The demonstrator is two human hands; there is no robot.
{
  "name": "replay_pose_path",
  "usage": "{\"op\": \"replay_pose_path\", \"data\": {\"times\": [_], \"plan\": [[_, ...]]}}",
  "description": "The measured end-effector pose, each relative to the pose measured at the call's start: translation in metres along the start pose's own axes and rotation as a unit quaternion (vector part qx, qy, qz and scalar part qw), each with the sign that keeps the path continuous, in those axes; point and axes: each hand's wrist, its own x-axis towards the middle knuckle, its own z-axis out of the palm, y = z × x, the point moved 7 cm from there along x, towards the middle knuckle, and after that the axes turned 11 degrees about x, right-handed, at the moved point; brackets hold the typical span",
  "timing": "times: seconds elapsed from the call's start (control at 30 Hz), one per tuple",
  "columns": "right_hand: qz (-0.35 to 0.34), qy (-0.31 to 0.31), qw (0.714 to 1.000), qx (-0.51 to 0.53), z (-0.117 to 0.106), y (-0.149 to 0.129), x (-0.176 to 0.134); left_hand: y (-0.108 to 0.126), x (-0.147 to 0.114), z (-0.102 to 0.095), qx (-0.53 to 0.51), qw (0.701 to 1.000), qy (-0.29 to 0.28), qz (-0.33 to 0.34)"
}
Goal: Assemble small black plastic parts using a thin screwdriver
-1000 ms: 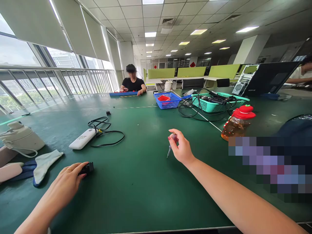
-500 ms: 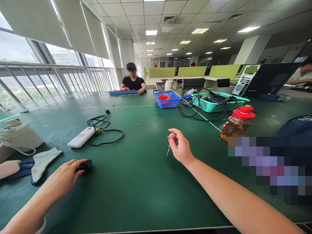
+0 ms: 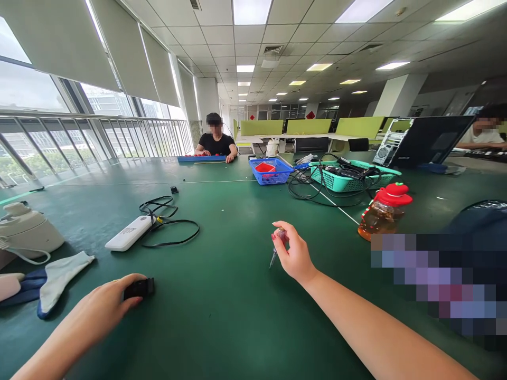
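Note:
My left hand (image 3: 113, 298) is closed round a small black boxy object (image 3: 140, 288) at the lower left, low over or on the green table (image 3: 222, 327). Its far end sticks out past my fingers, and its exact kind I cannot tell. Near the middle, my right hand (image 3: 293, 253) grips a small screwdriver (image 3: 273, 257) by its translucent handle. The thin metal shaft points down, its tip close to the tabletop. My fingers cover part of the handle.
A white power bank (image 3: 130, 233) with a black cable (image 3: 174, 244) lies beyond my left hand. Gloves (image 3: 63, 279) rest at left. Farther back stand a blue basket (image 3: 273, 177), a teal basket (image 3: 344, 183) and a red-lidded bottle (image 3: 382, 216). Another person (image 3: 216, 142) sits opposite.
The view has tilted up, so everything sits lower. My left hand has shifted slightly right with the black object, its grip changed a little. My right hand still holds the screwdriver.

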Motion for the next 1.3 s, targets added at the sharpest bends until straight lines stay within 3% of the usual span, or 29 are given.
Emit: {"op": "replay_pose_path", "data": {"times": [0.1,0.23,0.33,0.47,0.57,0.67,0.8,0.93,1.1,1.3], "plan": [[-0.015,-0.012,1.0,0.005,0.001,-0.004,0.0,0.047,0.006,-0.018,-0.018,0.998,-0.007,0.062],[-0.035,-0.027,0.999,-0.003,0.003,-0.009,-0.001,0.144,0.018,-0.036,-0.034,0.975,0.013,0.217],[-0.042,-0.047,0.998,-0.006,0.006,-0.012,-0.003,0.208,0.038,-0.03,-0.04,0.954,0.034,0.296],[-0.03,-0.084,0.996,0.002,0.011,-0.013,-0.005,0.256,0.073,-0.003,-0.026,0.942,0.067,0.329],[-0.022,-0.106,0.994,0.004,0.015,-0.013,-0.007,0.266,0.089,0.019,-0.031,0.942,0.066,0.329],[-0.024,-0.121,0.992,0.012,0.017,-0.015,-0.009,0.261,0.095,0.031,-0.104,0.945,0.048,0.307],[-0.035,-0.117,0.992,0.029,0.018,-0.019,-0.011,0.252,0.1,0.039,-0.192,0.941,0.011,0.278],[-0.038,-0.095,0.994,0.021,0.012,-0.026,-0.009,0.25,0.103,0.041,-0.21,0.935,0.009,0.284],[-0.11,-0.167,0.98,-0.008,0.018,-0.045,-0.009,0.25,0.1,0.04,-0.2,0.935,0.027,0.29],[-0.236,-0.256,0.937,-0.04,0.036,-0.063,-0.023,0.249,0.1,0.042,-0.199,0.934,0.035,0.296]]}}
